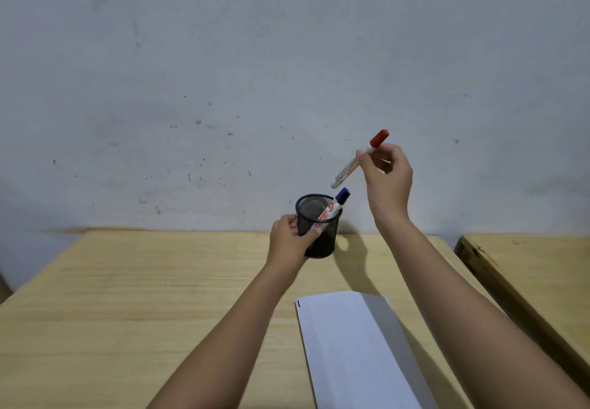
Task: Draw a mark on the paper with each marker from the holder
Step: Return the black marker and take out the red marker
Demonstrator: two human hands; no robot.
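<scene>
Fingertips of the right hand [388,175] pinch a red-capped marker [360,159] just below its cap, the white barrel hanging tilted in the air above the black mesh holder [322,242]. The left hand [289,241] wraps its fingers and thumb around the holder, which stands at the far edge of the wooden table [127,306] with a blue-capped marker [335,205] leaning inside. Nearer, right of centre, lies the white paper [348,351], one short dark mark [298,304] at its far left corner, against a scuffed grey wall [223,73].

Your left hand [289,236] grips the black mesh holder [319,226] (blue-capped marker [333,206] leaning inside) on the wooden table [143,296]; your right hand [388,178] pinches a red-capped marker [360,159] above it, tilted. Paper [348,351] lies nearer you.
</scene>
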